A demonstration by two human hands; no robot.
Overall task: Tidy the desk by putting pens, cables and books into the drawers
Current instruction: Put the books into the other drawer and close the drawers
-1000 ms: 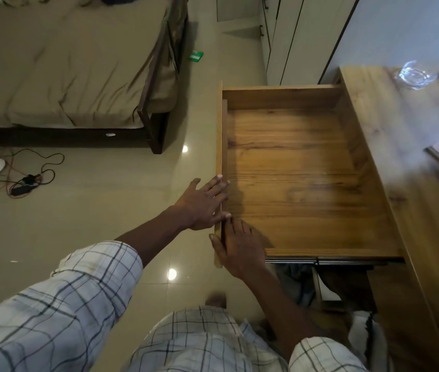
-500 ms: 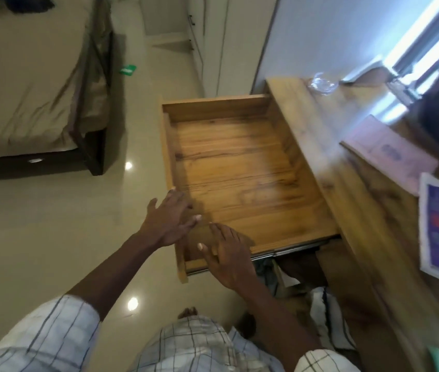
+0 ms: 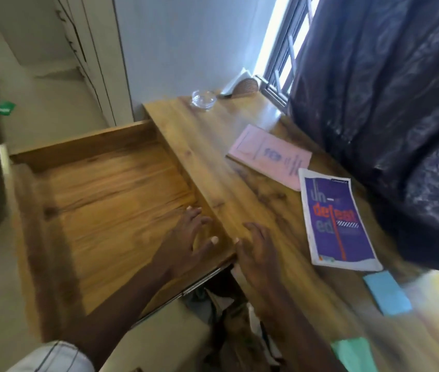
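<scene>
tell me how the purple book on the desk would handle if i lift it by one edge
The purple book looks thin with a soft cover, so it would probably sag and feel light. Lying flat on the smooth desk, it should slide easily and is unlikely to roll.

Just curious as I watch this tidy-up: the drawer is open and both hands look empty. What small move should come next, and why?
Probably slide the right hand across the desk to the purple book and grip its near edge. That hand is open, holds nothing and lies nearest the book; the drawer stands pulled out with bare wood showing.
</scene>
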